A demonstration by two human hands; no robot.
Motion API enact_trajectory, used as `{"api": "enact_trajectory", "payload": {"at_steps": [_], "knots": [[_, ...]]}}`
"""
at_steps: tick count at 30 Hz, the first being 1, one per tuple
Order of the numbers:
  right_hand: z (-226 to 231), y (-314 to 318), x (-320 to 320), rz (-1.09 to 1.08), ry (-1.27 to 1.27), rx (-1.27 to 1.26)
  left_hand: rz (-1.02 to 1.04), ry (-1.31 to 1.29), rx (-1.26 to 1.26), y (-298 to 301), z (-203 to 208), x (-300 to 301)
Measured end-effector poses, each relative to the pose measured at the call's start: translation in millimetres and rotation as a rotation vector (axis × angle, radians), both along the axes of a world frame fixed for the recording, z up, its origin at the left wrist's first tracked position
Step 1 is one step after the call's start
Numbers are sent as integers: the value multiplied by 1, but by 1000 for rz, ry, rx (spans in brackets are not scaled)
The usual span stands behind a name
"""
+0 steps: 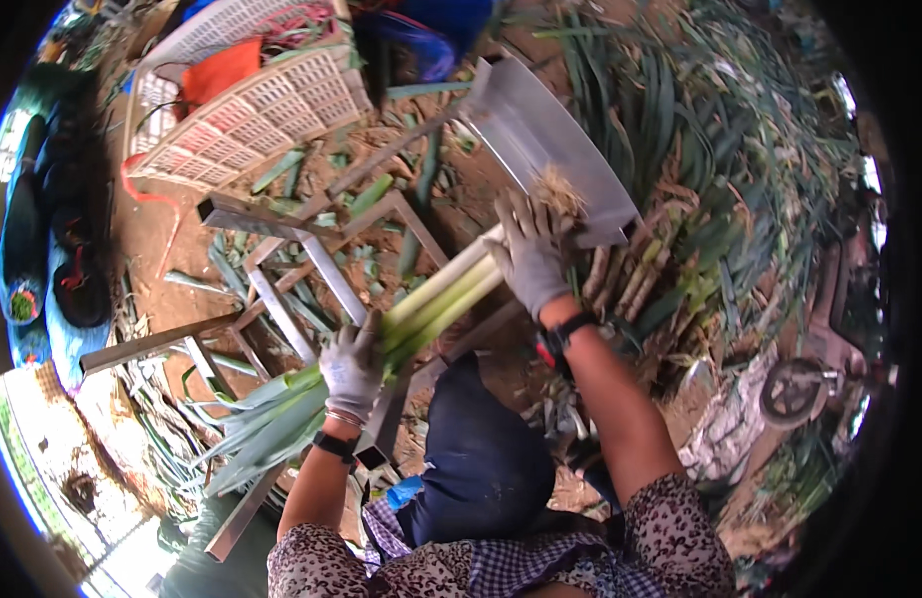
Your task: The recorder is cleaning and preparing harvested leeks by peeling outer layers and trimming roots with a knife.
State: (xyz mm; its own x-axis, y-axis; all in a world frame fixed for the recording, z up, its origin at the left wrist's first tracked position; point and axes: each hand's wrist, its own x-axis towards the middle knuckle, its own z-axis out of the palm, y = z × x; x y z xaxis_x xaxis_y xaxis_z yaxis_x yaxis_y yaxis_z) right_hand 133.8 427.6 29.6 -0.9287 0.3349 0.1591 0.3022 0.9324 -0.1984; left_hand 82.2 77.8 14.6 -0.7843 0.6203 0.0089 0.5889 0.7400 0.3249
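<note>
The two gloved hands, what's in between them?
In the head view, pale green-and-white leek stalks stretch between the left hand and the right hand.

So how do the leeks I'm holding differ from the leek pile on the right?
The held leeks are in your left hand, your right hand near their root end; the leek pile lies untouched. The held leeks make a narrow, aligned bundle; the leek pile is far larger and tangled. Both are long-leaved and partly green.

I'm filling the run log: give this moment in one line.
left hand: gripping leeks mid-length | right hand: near roots | leeks: slanting over metal frame
</note>
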Motion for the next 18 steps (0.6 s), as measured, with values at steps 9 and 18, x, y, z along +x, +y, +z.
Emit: {"api": "enact_trajectory", "payload": {"at_steps": [9,18], "knots": [[-9,52,20,13,148,-220,-31,-14,16,15,1,-6],[160,91,50,-190,608,-165,9,-170,33,-3,2,-7]]}}
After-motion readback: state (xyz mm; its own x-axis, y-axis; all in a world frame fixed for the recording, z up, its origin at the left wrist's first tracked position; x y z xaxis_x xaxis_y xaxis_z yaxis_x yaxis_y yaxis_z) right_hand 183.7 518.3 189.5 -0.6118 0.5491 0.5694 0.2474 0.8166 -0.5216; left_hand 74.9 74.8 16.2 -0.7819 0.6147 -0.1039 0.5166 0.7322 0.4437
